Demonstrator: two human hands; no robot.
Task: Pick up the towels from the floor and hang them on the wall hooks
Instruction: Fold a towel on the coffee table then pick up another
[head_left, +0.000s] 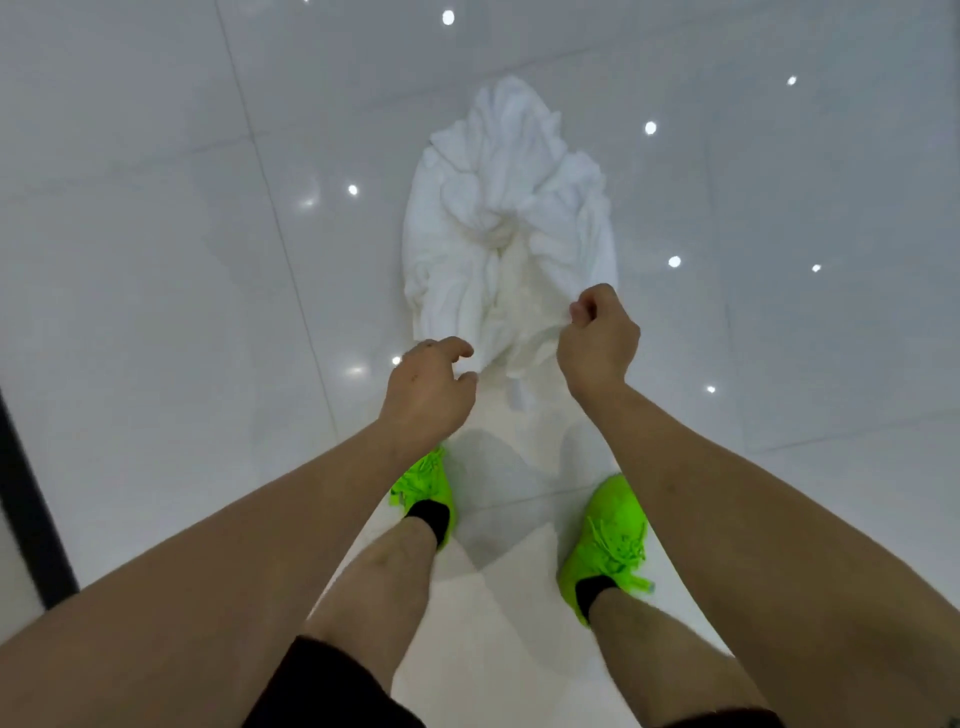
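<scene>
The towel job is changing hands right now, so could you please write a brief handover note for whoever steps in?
Right hand: pinches the near edge of the white towel.
Left hand: fingers loosely curled beside the same edge, holding nothing.
Towel: bunched, mostly lying on the tiled floor, ahead of the green shoes.
Done: one edge gripped.
Left: lift it and hang it; no hooks in view.

Bare floor (182, 234) lies left, right and far of the towel (498, 228); shoes (605, 545) stand near it.
</scene>
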